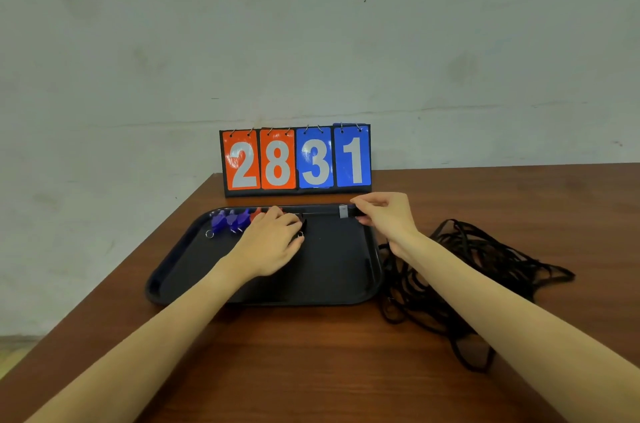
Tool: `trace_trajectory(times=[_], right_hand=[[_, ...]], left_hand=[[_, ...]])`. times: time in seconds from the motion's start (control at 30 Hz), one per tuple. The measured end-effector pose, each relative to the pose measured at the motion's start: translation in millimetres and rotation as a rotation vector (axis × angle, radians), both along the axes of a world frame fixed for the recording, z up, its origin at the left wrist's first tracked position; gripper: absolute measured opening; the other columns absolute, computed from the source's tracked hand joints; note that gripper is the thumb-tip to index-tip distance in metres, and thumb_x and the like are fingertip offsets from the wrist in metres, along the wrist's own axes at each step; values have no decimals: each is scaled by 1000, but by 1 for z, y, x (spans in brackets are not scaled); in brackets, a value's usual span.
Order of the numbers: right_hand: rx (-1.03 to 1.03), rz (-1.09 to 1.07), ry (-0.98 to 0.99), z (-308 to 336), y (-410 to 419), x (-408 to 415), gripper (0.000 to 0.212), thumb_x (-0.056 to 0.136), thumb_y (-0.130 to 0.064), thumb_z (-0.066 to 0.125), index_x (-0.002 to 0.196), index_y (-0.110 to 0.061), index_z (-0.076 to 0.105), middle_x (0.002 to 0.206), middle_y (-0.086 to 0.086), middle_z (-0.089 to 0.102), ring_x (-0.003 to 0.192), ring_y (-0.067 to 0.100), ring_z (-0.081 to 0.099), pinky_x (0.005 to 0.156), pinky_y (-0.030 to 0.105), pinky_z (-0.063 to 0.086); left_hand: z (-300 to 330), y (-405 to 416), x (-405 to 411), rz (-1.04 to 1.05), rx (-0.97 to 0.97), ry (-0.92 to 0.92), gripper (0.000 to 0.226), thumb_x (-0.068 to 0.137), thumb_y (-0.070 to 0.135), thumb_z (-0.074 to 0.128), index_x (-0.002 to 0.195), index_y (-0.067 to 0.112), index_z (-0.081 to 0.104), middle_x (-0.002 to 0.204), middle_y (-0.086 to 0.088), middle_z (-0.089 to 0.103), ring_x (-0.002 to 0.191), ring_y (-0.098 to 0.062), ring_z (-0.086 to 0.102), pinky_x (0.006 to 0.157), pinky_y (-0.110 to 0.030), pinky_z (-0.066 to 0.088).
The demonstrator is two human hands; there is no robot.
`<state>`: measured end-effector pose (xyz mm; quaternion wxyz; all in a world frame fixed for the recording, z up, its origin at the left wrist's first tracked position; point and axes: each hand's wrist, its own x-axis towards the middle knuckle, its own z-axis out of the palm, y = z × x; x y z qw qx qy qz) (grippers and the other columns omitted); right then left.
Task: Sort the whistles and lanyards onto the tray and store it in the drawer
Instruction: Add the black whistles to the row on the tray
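Observation:
A black tray [332, 280] lies on the brown table. Along its far rim stand blue whistles [230, 222] and a red whistle [256, 214], partly hidden by my left hand [273, 242]. That hand lies over the whistle row, its fingers curled on a black whistle [302, 224] with a small ring. My right hand [384, 215] is at the tray's far right corner and pinches the tray's rim near a grey tag [343, 211]. A tangled pile of black lanyards [467, 270] lies on the table right of the tray, under my right forearm.
A flip scoreboard [296, 159] showing 2 8 3 1 stands behind the tray against the pale wall. The table's left edge [104, 291] runs diagonally beside the tray. No drawer is in view.

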<state>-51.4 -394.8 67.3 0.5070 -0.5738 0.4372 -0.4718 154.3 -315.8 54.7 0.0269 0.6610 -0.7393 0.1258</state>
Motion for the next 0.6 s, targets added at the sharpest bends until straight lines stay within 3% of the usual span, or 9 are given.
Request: trace_trajectory(times=[0.23,0.43,0.6], right_hand=[[21,116,214,-5,-6,14,28,88,-4,63,116,-2,64,110,10,64,97,20,66,87,31,56],[-301,124,544,-5,-10,31,26,91,-8,60,116,-3,66,109,11,67,99,21,65,89,28,53],[-417,152,685,-9,-23,50,30,88,-13,65,118,-6,66,114,9,66,106,19,61,91,26,48]], left_hand=[[2,-8,12,46,23,-15,47,100,43,33,143,23,42,146,5,43,129,-15,36,106,-31,33],[1,-10,14,68,51,7,50,100,44,33,145,22,38,149,4,40,133,-17,33,108,-34,31],[2,-9,21,69,44,29,49,101,43,33,144,21,40,147,3,41,131,-17,34,106,-34,32]])
